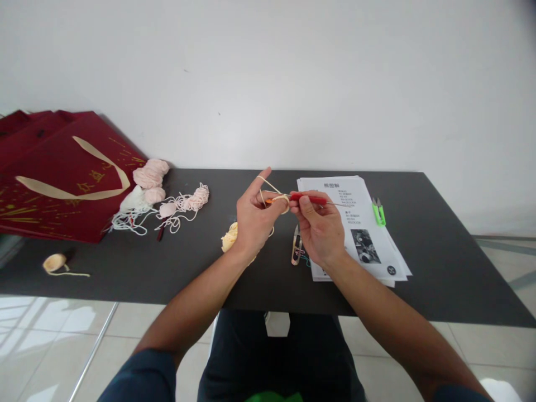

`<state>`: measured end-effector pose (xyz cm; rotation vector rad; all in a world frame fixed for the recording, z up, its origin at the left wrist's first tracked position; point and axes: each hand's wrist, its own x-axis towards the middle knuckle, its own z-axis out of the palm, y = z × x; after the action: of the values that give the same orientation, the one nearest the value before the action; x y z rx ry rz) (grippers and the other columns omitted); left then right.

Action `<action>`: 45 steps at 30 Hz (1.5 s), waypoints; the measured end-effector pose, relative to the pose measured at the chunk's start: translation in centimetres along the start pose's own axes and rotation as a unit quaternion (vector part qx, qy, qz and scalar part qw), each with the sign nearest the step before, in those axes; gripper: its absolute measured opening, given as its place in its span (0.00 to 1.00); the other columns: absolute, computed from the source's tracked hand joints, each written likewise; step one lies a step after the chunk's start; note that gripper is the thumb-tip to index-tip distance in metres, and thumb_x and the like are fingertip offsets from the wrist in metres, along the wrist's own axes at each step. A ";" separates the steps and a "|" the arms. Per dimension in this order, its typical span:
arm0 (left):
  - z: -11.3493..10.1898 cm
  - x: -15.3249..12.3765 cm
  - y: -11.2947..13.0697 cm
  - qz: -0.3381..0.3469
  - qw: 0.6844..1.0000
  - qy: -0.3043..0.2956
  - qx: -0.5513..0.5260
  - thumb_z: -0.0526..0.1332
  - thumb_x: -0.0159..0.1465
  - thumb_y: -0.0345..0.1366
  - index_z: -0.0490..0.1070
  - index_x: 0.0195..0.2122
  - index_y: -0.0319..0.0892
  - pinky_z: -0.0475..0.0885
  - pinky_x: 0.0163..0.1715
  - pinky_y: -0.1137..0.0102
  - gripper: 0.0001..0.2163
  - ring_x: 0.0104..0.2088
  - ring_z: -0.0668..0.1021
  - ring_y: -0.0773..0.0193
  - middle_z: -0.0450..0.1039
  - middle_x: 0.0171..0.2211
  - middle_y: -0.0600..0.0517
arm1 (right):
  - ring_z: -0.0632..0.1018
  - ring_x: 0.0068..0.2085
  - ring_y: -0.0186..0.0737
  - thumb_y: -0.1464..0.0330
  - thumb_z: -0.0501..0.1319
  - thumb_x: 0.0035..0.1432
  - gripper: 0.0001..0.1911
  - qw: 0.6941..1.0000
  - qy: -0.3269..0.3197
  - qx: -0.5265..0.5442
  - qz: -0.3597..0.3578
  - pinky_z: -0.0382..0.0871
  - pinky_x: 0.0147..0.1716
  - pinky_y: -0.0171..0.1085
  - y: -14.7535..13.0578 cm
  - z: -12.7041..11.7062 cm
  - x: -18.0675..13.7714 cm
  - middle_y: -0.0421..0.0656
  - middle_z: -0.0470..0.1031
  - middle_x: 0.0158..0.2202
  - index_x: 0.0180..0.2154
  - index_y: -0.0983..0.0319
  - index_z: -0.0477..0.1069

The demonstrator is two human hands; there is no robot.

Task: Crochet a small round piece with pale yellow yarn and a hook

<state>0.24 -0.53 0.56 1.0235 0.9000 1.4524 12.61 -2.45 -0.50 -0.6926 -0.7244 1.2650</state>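
My left hand [252,220] is raised over the dark table [439,245], its index finger stretched up with cream yarn [271,187] looped over it, the other fingers pinching a small crocheted cream piece [283,202]. My right hand [320,226] grips a red-handled crochet hook [309,197] whose tip meets that piece. Partly hidden behind my left wrist, a cream yarn ball [229,237] lies on the table.
Printed instruction sheets [364,234] lie at the right with green thread snips [379,212] beside them. Silver snips [296,250] rest below my right hand. Pink and white yarn bundles [157,198] and dark red gift bags [58,173] sit at the left. A small cream piece [56,262] lies near the front left edge.
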 end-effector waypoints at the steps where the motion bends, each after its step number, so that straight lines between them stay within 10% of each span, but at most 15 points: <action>1: 0.0 0.0 0.1 -0.002 1.000 -0.002 0.003 0.73 0.56 0.31 0.70 0.65 0.43 0.76 0.34 0.72 0.34 0.27 0.79 0.70 0.82 0.30 0.55 | 0.85 0.36 0.27 0.66 0.73 0.60 0.04 1.000 0.003 -0.002 0.001 0.83 0.41 0.26 0.0 0.0 0.0 0.38 0.87 0.39 0.38 0.56 0.81; 45: 0.4 -0.6 0.3 0.074 0.994 0.055 0.060 0.71 0.55 0.28 0.68 0.65 0.46 0.67 0.28 0.72 0.35 0.27 0.73 0.71 0.75 0.29 0.59 | 0.77 0.30 0.30 0.66 0.76 0.55 0.10 0.993 -0.013 -0.053 -0.103 0.73 0.30 0.33 -1.3 -1.0 0.6 0.36 0.82 0.35 0.34 0.55 0.76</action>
<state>0.49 -1.21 0.91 1.1282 1.0186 1.6073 14.27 -2.12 -0.01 -0.6709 -0.8667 1.0537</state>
